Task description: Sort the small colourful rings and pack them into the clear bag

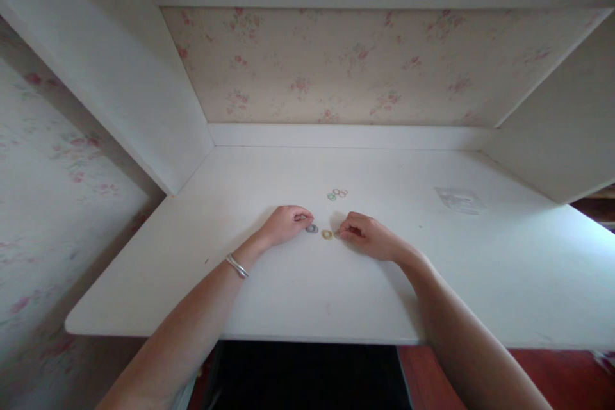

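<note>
Small thin rings lie on the white desk in loose groups. My left hand [287, 225] is closed in a pinch, its fingertips at the dark grey rings [312, 229], which overlap each other. A yellow ring [327, 234] sits flat between my two hands, touched by neither. On its right, my right hand [364, 235] is closed, thumb and forefinger pinched on a small pale brownish ring [337, 234] at the desk surface. Farther back are a green ring [331, 196] and a pair of pinkish rings [343, 193], close together. Their exact kind is too small to tell.
A clear plastic bag [461, 200] lies flat at the right of the white desk [288, 307]. White side panels and a flowered wall [298, 64] bound the desk. Below its rounded front edge is a black surface [307, 375].
</note>
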A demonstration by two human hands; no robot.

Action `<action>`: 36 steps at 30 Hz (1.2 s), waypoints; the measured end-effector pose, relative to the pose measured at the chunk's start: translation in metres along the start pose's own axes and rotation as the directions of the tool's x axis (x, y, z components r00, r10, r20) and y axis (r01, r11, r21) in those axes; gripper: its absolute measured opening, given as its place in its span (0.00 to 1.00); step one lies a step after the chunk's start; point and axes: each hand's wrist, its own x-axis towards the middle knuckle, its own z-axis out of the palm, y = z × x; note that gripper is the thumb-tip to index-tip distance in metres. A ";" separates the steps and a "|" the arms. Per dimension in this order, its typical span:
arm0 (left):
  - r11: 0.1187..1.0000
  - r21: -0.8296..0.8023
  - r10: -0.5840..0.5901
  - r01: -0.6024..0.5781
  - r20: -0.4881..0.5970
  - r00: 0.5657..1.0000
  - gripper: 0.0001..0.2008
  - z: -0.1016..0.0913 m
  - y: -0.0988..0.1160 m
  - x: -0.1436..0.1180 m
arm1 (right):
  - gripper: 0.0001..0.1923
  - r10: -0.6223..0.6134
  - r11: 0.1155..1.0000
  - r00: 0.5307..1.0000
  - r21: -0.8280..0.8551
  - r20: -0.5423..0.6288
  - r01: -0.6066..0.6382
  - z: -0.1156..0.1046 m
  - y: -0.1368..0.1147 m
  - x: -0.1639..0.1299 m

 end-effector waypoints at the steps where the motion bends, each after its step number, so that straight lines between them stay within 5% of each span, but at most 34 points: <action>1: 1.000 0.001 -0.001 0.001 -0.001 1.000 0.11 0.000 0.000 0.000 | 0.10 -0.005 1.000 1.000 0.001 0.006 0.005 0.000 -0.001 0.000; 15: 1.000 0.007 0.004 -0.005 0.018 1.000 0.12 0.000 0.002 0.000 | 0.10 -0.003 1.000 1.000 0.016 -0.004 0.003 0.000 -0.001 0.001; 24: 1.000 -0.011 -0.020 0.021 0.009 1.000 0.12 0.002 -0.002 0.002 | 0.10 0.176 0.974 0.930 -0.078 -0.322 -0.211 0.003 0.021 0.017; 36: 1.000 -0.015 -0.022 0.023 0.022 1.000 0.12 0.000 -0.004 0.001 | 0.13 0.329 0.843 0.901 -0.341 -0.283 -0.415 -0.004 0.040 0.073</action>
